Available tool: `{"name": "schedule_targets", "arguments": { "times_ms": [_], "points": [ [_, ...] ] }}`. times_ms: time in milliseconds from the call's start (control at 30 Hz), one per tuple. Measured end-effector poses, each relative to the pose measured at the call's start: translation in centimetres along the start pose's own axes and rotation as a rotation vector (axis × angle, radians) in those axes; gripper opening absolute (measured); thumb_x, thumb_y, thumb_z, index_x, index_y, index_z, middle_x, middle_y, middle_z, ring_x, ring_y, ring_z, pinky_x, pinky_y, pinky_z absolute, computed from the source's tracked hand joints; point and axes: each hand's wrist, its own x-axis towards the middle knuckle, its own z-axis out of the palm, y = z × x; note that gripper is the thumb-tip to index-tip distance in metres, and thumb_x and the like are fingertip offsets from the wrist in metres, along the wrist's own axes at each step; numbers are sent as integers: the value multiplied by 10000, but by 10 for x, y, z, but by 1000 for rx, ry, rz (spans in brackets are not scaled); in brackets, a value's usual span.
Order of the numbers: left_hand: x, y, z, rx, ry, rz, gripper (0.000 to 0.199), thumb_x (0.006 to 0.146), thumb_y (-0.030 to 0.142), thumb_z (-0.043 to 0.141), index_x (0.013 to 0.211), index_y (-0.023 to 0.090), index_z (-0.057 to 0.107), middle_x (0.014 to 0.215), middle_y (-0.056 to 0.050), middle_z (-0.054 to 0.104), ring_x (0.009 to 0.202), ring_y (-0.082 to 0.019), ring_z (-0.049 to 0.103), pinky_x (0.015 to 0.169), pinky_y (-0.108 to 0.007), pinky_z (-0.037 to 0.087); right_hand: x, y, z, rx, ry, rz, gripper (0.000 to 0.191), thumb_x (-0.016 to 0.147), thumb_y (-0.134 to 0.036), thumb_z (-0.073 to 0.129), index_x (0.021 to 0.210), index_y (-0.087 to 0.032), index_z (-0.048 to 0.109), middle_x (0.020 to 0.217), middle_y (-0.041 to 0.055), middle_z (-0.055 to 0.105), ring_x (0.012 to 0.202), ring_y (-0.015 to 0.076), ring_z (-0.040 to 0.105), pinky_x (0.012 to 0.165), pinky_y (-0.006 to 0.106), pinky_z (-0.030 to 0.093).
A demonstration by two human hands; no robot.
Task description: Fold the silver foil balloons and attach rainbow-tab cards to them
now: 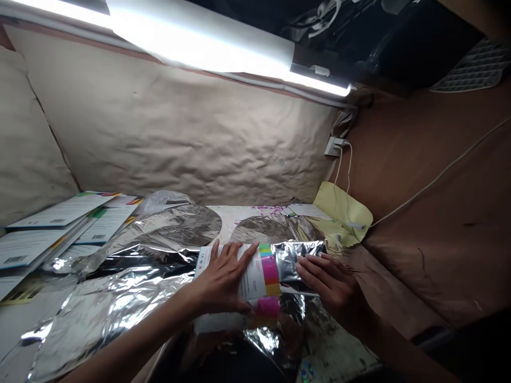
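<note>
My left hand (223, 279) lies open and flat on a printed card (268, 271); my open right hand (329, 284) presses a silver foil pouch (293, 260) just beside it.

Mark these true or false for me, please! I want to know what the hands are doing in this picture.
1. The left hand is on a white card with coloured stripes. True.
2. The right hand holds scissors. False: it is on a silver pouch.
3. Crumpled foil lies on the table. True.
4. The lamp is on the floor. False: it is up high, along the top of the wall.
5. A pile of cards lies to the left of the hands. True.
</note>
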Motion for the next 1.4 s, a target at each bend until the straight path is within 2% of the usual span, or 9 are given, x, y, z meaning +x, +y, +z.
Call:
{"name": "schedule_targets", "arguments": {
  "times_ms": [300, 400, 500, 600, 700, 833, 1100, 1267, 1400],
  "points": [
    [-2, 12, 5, 95, 175, 42, 1413, 451, 607, 876, 1573, 291, 77, 1530, -193, 292, 1434, -416, 213, 1149, -640, 12, -2, -2, 8, 149, 1, -8, 506, 904, 40, 447, 1358, -153, 558, 1317, 103, 646, 1295, 241, 512, 1170, 546, 307],
    [-2, 13, 4, 141, 223, 41, 1365, 480, 590, 878, 1571, 300, 112, 1531, -190, 294, 1433, -415, 222, 1151, -633, 27, 4, -3, 12, 286, -79, 60, 591, 882, 21, 457, 1402, -249, 527, 1544, 98, 408, 1439, 286, 331, 1153, 563, 331],
    [1, 7, 3, 231, 363, -28, 1261, 555, 604, 848, 1568, 290, 166, 1530, -208, 291, 1434, -421, 226, 1152, -627, 30, 8, 5, 14, 502, -216, 327, 654, 893, -108, 537, 1497, -307, 387, 1640, 78, 177, 1494, 322, 184, 1137, 552, 349],
    [4, -1, 2, 289, 456, -61, 1222, 573, 612, 839, 1564, 269, 211, 1516, -219, 316, 1429, -426, 240, 1158, -619, 43, 9, 17, 25, 881, -104, 768, 628, 925, -379, 576, 1498, -236, 366, 1478, 160, 472, 1298, 311, 518, 981, 472, 513],
    [6, -2, 3, 323, 503, -31, 1136, 628, 603, 810, 1558, 278, 244, 1523, -212, 323, 1437, -429, 230, 1161, -617, 42, 22, 22, 43, 1154, -13, 1063, 535, 858, -555, 635, 1203, -146, 629, 1024, 124, 720, 827, 232, 686, 673, 333, 557],
    [5, 2, 6, 361, 550, -12, 1030, 717, 600, 746, 1559, 285, 243, 1532, -220, 320, 1446, -426, 223, 1161, -615, 41, 57, 10, 54, 1309, -72, 1039, 431, 741, -537, 771, 912, -146, 711, 782, 40, 706, 651, 161, 617, 583, 272, 486],
    [9, -6, 9, 458, 627, -36, 1067, 702, 387, 814, 1567, 294, 197, 1540, -236, 309, 1456, -425, 210, 1158, -621, 55, 89, -7, 53, 2067, -324, 922, 603, 856, -684, 560, 1079, -141, 696, 987, 125, 715, 931, 242, 684, 909, 417, 503],
    [10, -4, 24, 503, 626, 26, 1054, 708, 338, 817, 1563, 325, 201, 1547, -226, 298, 1450, -436, 215, 1149, -629, 73, 89, -24, 68, 1958, -375, 808, 402, 687, -409, 853, 967, -163, 702, 816, 12, 684, 777, 161, 636, 775, 287, 485],
    [6, 6, 17, 341, 519, 51, 1192, 612, 643, 807, 1567, 256, 209, 1514, -229, 357, 1395, -446, 310, 1136, -637, 133, 81, -16, 75, 1787, -347, 845, 280, 706, -348, 822, 843, -143, 688, 698, -29, 623, 632, 100, 535, 604, 218, 410]
  ]
}}
